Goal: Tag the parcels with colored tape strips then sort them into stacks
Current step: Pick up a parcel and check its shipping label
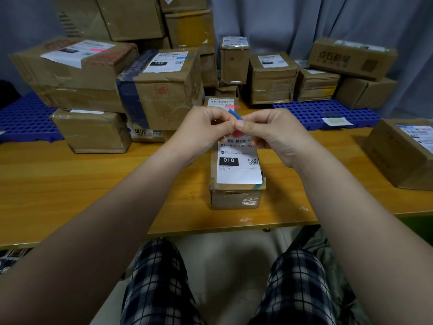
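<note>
Close together above the table (70, 184), the left hand (210, 124) and the right hand (269, 130) meet fingertip to fingertip, fingers curled. Both pinch a blue tape strip (235, 114), which juts up and away from the point where the thumbs and forefingers come together. A small bit of red tape (237, 133) shows just under the same pinch; which hand holds it I cannot tell.

Directly beneath the hands, and not touched by them, lies a small parcel (236, 195) flat on the table, its white label (239, 170) facing up and marked 010. The hands cover the label's far end.

Just behind the hands sits another small box (216, 102) with a pink strip (232, 106) on its label. To the left stand stacked cartons: one (161, 90) bears a blue strip on its label, the one beside it (70, 66) a pink strip. More boxes (271, 78) rest on a blue perforated pallet (328, 111) at the far right, and a lone carton (398, 158) sits on the table's right edge.
</note>
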Available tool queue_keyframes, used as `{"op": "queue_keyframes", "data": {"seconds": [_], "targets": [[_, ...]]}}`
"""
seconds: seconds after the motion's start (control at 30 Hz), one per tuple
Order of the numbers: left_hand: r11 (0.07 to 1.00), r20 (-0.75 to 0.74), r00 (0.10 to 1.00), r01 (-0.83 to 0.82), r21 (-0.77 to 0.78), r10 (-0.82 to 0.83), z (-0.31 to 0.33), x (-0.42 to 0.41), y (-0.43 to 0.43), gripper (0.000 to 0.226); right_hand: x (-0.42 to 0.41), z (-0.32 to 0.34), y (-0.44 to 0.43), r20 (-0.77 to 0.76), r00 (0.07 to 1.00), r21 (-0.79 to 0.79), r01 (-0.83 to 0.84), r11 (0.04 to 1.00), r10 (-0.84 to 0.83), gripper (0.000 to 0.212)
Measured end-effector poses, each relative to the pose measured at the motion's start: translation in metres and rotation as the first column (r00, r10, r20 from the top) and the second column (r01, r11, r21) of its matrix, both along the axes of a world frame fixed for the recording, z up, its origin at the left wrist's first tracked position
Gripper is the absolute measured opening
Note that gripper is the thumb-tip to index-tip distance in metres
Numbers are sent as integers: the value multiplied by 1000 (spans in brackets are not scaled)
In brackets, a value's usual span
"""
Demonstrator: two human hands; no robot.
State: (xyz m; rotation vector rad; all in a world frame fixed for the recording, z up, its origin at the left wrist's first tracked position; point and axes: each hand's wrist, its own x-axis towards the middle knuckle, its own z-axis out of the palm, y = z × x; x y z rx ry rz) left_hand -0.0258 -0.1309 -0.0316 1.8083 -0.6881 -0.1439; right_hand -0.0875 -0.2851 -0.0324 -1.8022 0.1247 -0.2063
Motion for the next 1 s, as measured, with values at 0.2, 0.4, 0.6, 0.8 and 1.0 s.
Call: {"op": "queue_keyframes", "data": {"seconds": [0.2, 0.4, 0.6, 0.8, 1.0], "targets": [[996, 36, 995, -88, -32, 89, -3, 0, -2, 12, 3, 0, 0, 160, 980, -73, 129, 989, -116, 6], [973, 157, 961, -225, -39, 229, -6, 0, -2, 10, 8, -34, -28, 151, 894, -35, 431, 902, -421, 20], [977, 145, 967, -215, 20, 210, -11, -5, -6, 9, 3, -84, -58, -212, 809, -499, 393, 772, -549, 23], [977, 13, 980, -200, 81, 199, -4, -6, -18, 13, -2, -23, -20, 588, 779, -436, 532, 726, -218, 24], [989, -88, 987, -129, 69, 135, 2, -12, -26, 11, 7, -10, 4, 568, 819, -711, 440, 549, 80, 20]]}}
